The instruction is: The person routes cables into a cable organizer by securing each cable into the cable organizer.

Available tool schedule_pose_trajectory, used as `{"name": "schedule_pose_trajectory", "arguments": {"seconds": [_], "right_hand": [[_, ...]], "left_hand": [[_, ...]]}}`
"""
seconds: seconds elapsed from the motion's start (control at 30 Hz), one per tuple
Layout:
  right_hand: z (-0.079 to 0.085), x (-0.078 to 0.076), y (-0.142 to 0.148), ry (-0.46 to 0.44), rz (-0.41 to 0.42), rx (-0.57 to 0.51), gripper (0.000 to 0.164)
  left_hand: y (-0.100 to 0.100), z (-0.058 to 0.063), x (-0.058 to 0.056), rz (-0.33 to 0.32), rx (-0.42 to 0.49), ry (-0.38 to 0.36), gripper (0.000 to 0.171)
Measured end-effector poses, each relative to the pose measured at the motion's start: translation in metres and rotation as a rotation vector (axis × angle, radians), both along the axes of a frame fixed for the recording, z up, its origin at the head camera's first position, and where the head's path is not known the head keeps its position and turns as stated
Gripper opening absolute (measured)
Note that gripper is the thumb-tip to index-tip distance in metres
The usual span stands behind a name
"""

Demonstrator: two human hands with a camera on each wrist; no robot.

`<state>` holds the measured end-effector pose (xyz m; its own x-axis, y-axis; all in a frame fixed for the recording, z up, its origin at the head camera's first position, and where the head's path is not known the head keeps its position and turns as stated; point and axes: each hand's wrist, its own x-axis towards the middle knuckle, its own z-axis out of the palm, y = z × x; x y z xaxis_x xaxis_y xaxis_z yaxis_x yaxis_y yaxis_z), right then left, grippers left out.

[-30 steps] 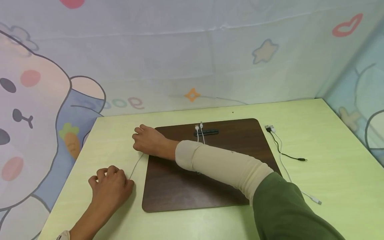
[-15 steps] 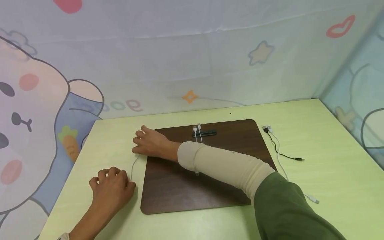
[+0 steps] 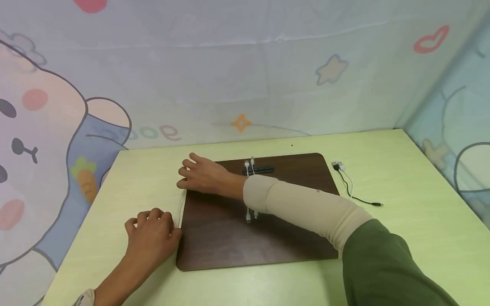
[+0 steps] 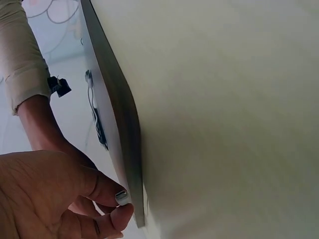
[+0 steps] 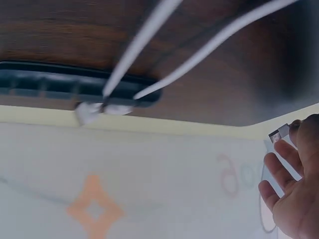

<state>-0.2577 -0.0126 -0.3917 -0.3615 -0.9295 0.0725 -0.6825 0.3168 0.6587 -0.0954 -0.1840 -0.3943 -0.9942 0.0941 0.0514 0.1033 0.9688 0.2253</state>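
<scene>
A thin pale USB cable (image 3: 180,208) runs between my two hands along the left edge of a dark brown board (image 3: 214,246). My left hand (image 3: 153,233) pinches one end near the board's left edge; in the left wrist view a small white and metal connector (image 4: 122,197) shows at the thumb tip. At the board's far left corner my right hand (image 3: 203,174) holds the other end. Its metal USB plug (image 5: 280,133) sticks out past the fingers in the right wrist view. A black cable clip strip (image 3: 264,170) near the board's far edge carries two white cables (image 5: 144,45).
White plugs (image 3: 248,218) of the clipped cables lie on the board, partly under my right sleeve (image 3: 291,195). Right of the board, a black cable (image 3: 357,198) lies beside a white cable (image 3: 346,172) on the pale table (image 3: 402,238). A printed curtain (image 3: 214,76) hangs behind.
Both hands have shifted right with the cable, the left one now at the board's edge and the right one further over its far corner. The cable between them hangs slacker.
</scene>
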Motion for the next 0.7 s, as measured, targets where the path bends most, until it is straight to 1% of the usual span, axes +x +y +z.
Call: {"name": "schedule_pose_trajectory", "arguments": {"seconds": [0.27, 0.33, 0.53, 0.7], "right_hand": [[0.007, -0.007, 0.025, 0.025, 0.068, -0.125, 0.031], [0.007, -0.008, 0.03, 0.023, 0.076, -0.145, 0.029], [0.009, -0.009, 0.044, -0.006, 0.042, -0.142, 0.016], [0.008, -0.01, 0.057, -0.009, 0.03, -0.147, 0.017]], "left_hand": [[0.019, 0.002, -0.005, -0.06, -0.028, 0.032, 0.024], [0.024, 0.004, -0.006, -0.07, -0.029, 0.039, 0.024], [0.04, 0.006, -0.01, -0.101, -0.013, 0.042, 0.024], [0.054, 0.007, -0.013, -0.118, -0.008, 0.035, 0.025]]}}
